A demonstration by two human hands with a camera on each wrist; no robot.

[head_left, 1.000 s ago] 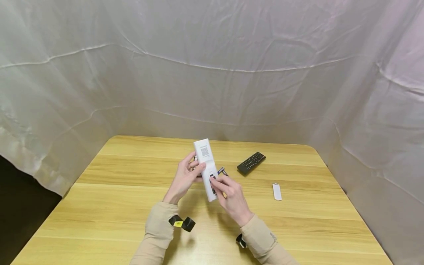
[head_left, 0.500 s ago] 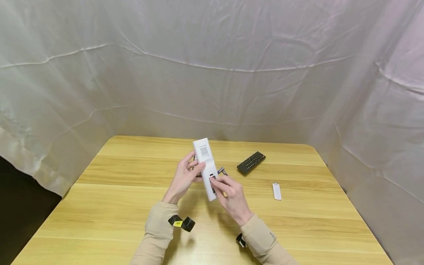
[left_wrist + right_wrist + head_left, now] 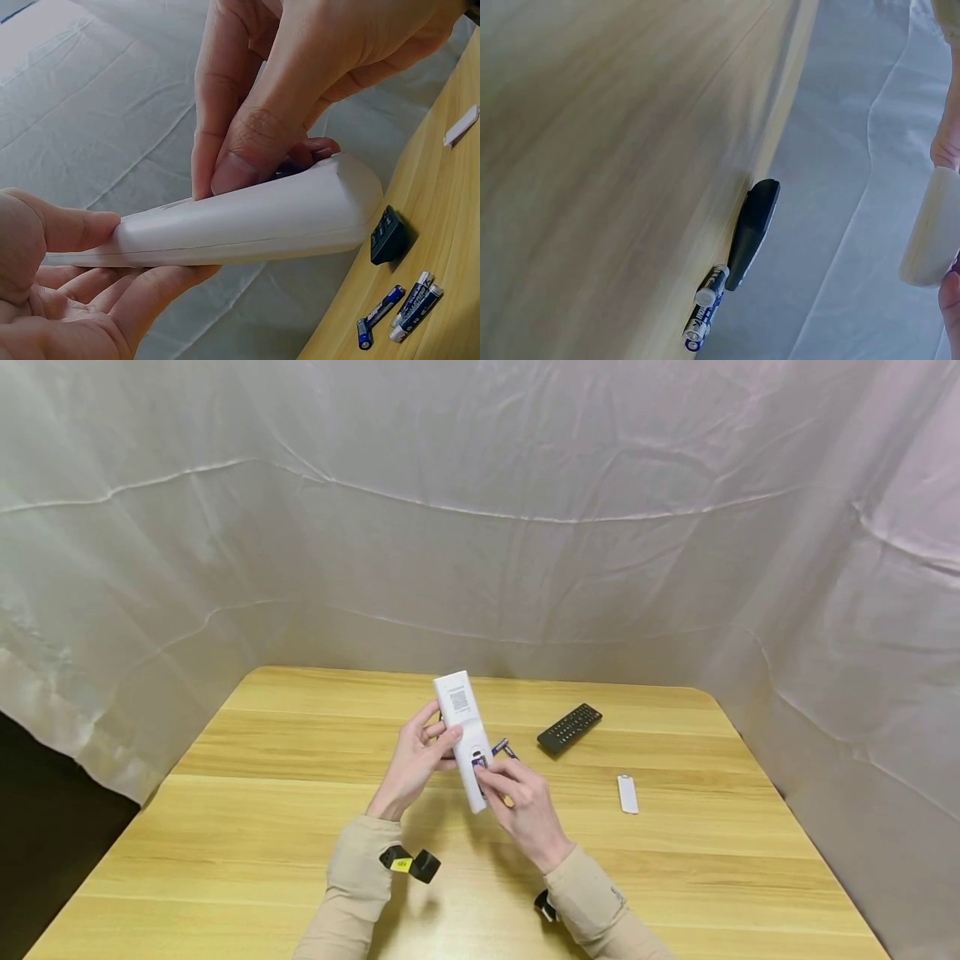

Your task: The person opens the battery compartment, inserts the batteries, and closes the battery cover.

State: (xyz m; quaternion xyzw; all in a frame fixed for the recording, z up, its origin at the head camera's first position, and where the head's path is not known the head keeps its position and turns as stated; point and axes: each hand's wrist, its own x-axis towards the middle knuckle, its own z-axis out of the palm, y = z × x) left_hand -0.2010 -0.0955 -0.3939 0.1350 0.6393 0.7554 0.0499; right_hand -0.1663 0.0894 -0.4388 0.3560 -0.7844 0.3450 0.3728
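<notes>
A white remote control (image 3: pixel 471 739) is tilted above the table with its back facing up and its battery compartment uncovered. My left hand (image 3: pixel 412 756) grips its upper half, thumb on the back and fingers underneath. At the compartment, the thumb and index finger of my right hand (image 3: pixel 525 802) pinch a blue battery (image 3: pixel 479 762), mostly covered by the fingertips. In the left wrist view the right thumb bends down onto the remote (image 3: pixel 277 214). The right wrist view catches only the end of the remote (image 3: pixel 930 232) at its right edge.
Loose batteries (image 3: pixel 405 311) lie on the wooden table (image 3: pixel 705 860) behind the remote. A black remote (image 3: pixel 570 729) lies at the back right. The white battery cover (image 3: pixel 627 794) lies to the right. Grey curtains (image 3: pixel 480 568) surround the table.
The white remote has shifted slightly left and tilted a little. More blue battery shows in its compartment, which looked dark earlier. The right hand has barely moved.
</notes>
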